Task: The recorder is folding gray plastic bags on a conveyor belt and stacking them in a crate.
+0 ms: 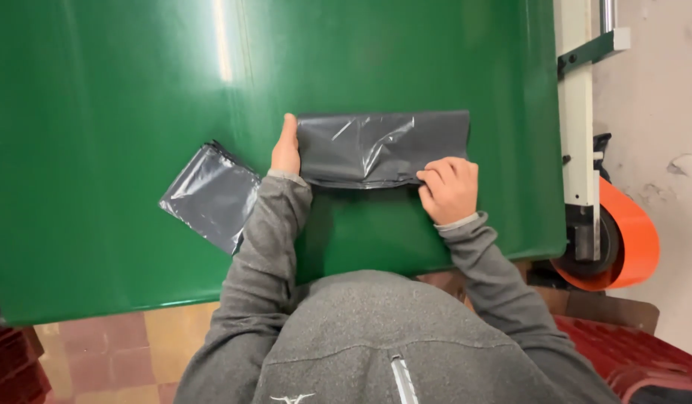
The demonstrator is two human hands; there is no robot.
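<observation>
Green table (99, 150): L hand (286, 150) & R hand (450, 187) grip grey bag (383, 146)

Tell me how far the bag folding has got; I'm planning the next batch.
One folded grey plastic bag already lies on the green table. A second grey bag is in hand: left hand holds its end, right hand pinches its near edge. It looks partly folded, wider than the first.

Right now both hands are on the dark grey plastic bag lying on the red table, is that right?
Not quite: the table is green, not red. The head view shows the left hand and right hand on the dark grey plastic bag lying on it.
</observation>
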